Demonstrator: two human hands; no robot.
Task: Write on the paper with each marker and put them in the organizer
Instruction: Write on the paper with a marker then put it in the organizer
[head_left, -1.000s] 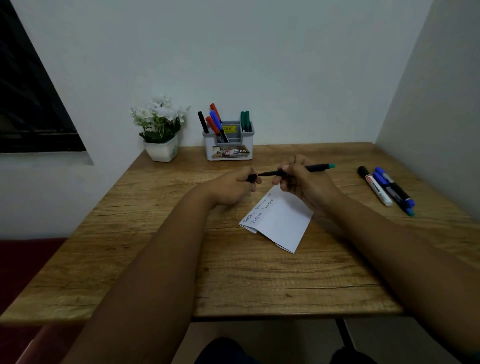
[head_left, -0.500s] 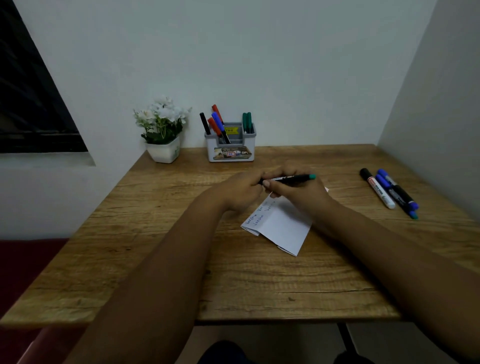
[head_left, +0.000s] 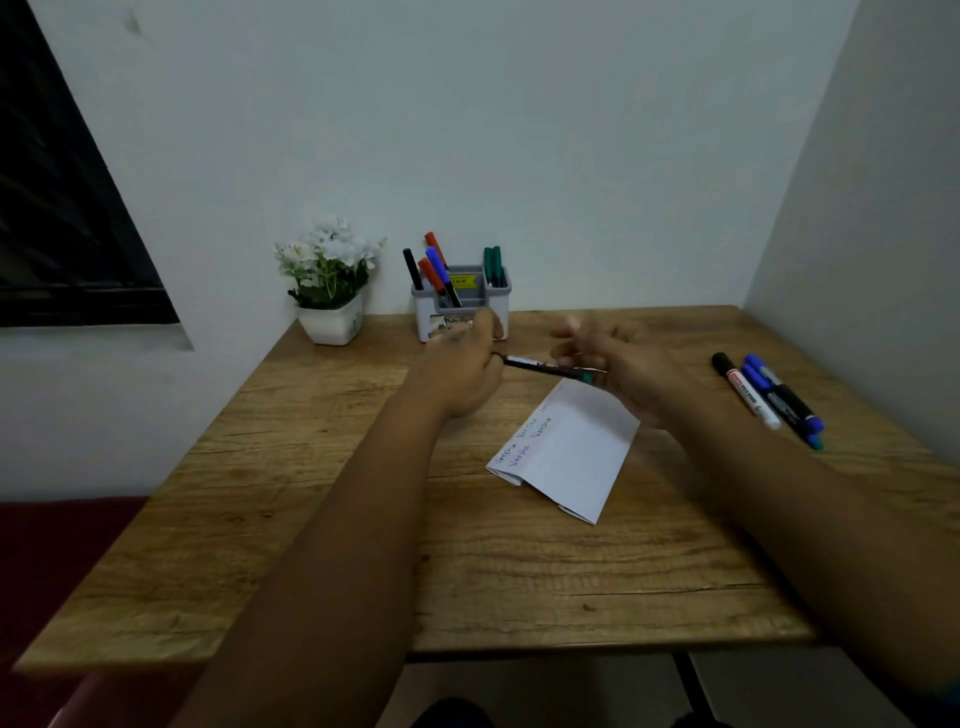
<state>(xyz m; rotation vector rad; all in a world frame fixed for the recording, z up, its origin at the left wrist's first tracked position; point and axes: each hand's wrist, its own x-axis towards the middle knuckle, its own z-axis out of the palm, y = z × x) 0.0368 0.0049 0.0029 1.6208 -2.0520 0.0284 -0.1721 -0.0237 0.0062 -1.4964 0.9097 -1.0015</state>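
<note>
Folded white paper (head_left: 569, 452) lay on the wooden table (head_left: 467, 582), handwriting along its left edge. Above it, a black marker (head_left: 545, 367) with a green end ran left-right, green end rightward. Left hand (head_left: 460, 371) gripped it; right hand (head_left: 623, 371) loosely curled, blurred, grip unclear. Behind stood the grey organizer (head_left: 462, 304).

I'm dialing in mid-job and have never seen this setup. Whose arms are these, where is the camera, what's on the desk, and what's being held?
No machine here: a person works bare-handed, and the one camera sits on their head, looking forward and down. The left hand grips one end of a black marker, which hangs above the desk. The right hand is at its teal end; motion blur hides whether it is gripping. Below lies a folded paper with handwriting along one edge. At the back stand an organizer holding several markers and a flower pot. More loose markers lie on the right.
</note>
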